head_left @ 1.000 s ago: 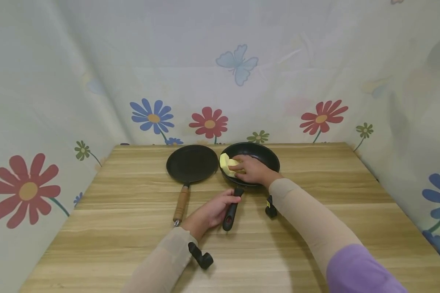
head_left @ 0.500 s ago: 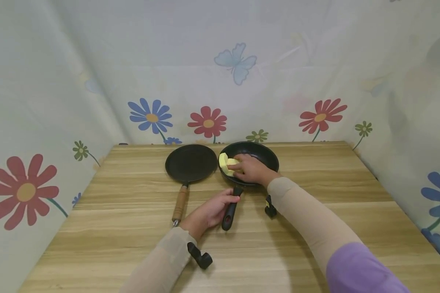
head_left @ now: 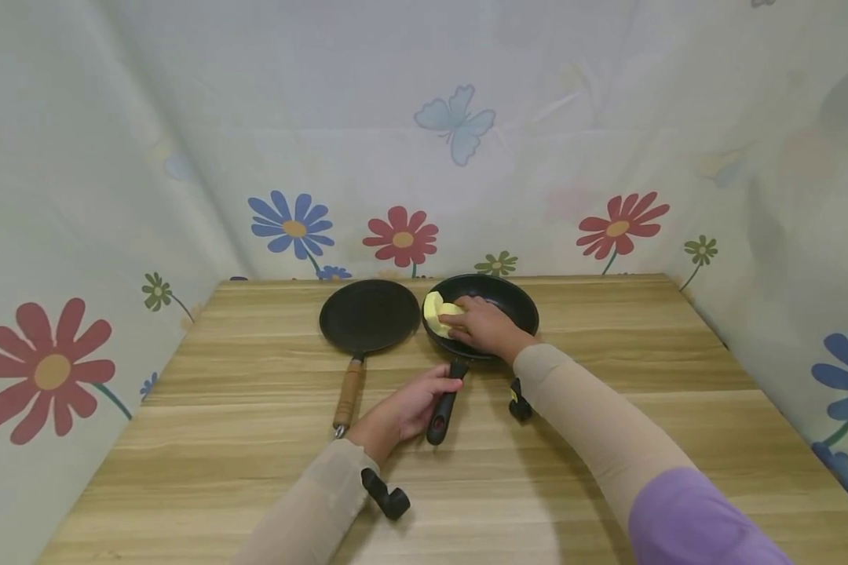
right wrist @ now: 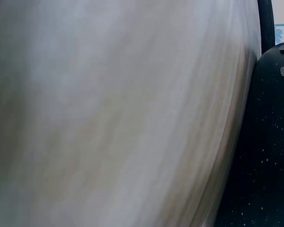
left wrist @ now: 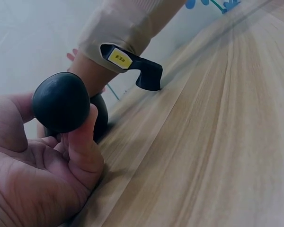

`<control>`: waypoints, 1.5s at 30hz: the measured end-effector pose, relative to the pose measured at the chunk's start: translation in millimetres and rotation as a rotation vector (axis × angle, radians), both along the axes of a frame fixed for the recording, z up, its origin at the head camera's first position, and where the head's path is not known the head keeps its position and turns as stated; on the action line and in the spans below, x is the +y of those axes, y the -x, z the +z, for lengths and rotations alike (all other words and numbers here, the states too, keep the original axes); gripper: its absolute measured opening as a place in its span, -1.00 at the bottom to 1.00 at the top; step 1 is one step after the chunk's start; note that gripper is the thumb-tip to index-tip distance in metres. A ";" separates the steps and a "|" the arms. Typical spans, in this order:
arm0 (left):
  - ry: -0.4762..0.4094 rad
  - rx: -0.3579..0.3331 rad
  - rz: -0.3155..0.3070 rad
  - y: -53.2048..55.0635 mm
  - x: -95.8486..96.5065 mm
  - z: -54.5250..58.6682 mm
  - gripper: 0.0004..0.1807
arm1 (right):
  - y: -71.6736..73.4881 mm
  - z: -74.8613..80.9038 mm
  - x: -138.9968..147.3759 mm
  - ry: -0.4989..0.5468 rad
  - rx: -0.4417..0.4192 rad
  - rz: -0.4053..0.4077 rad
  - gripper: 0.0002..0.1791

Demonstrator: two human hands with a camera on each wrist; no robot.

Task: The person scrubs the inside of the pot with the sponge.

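Observation:
In the head view a black frying pan (head_left: 512, 293) with raised sides sits near the back edge of the table. My left hand (head_left: 414, 402) grips its black handle (head_left: 440, 424) close to the pan, and the handle's rounded end shows large in the left wrist view. Inside the pan, my right hand (head_left: 491, 325) holds a pale yellow sponge (head_left: 433, 308) against the left inner wall. The sponge looks bent, and part of it is hidden under the fingers. Only the pan's dark speckled surface (right wrist: 260, 156) shows in the right wrist view; the hand is out of that view.
A flat black griddle pan (head_left: 370, 315) with a wooden handle (head_left: 349, 392) lies just left of the frying pan, their rims almost touching. The wooden table (head_left: 608, 337) ends at a flower-printed cloth (head_left: 537, 157) behind and at both sides.
The right hand and the sponge have shifted very slightly within the pan. My left hand keeps its grip on the handle, and both pans stay in place.

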State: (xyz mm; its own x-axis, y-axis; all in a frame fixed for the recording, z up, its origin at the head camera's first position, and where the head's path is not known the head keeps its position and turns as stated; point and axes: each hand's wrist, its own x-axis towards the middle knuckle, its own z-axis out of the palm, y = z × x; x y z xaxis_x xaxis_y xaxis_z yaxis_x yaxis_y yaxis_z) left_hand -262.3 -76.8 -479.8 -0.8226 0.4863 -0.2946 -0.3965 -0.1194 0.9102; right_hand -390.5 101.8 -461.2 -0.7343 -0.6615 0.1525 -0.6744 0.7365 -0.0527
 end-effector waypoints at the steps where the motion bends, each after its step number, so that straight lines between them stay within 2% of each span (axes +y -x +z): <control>1: 0.003 0.003 -0.002 -0.3 -0.2 -0.3 -0.96 | 0.1 -0.9 -0.3 0.000 0.010 -0.004 -0.53; 11: 0.000 0.023 -0.006 -2.8 1.0 -5.1 -0.94 | 2.8 -5.8 -1.9 -0.022 0.011 -0.081 -0.52; 18: 0.008 0.013 -0.004 -2.5 3.7 -7.0 -0.90 | 8.9 -8.0 -2.9 -0.035 0.024 -0.136 -0.53; 25: 0.029 -0.017 -0.005 -4.9 4.9 -7.6 -0.81 | 15.5 -7.3 -5.2 -0.046 -0.011 -0.289 -0.49; 32: 0.058 -0.024 -0.001 -8.6 5.9 -2.0 -0.63 | 17.4 0.8 -4.1 0.006 -0.074 -0.410 -0.44; 39: 0.091 -0.016 0.016 -4.8 5.2 -0.5 -0.61 | 20.3 6.0 -2.3 0.071 -0.069 -0.495 -0.43; 45: 0.110 -0.013 0.037 -5.7 3.9 2.3 -0.60 | 21.1 6.5 -0.1 0.140 -0.076 -0.553 -0.53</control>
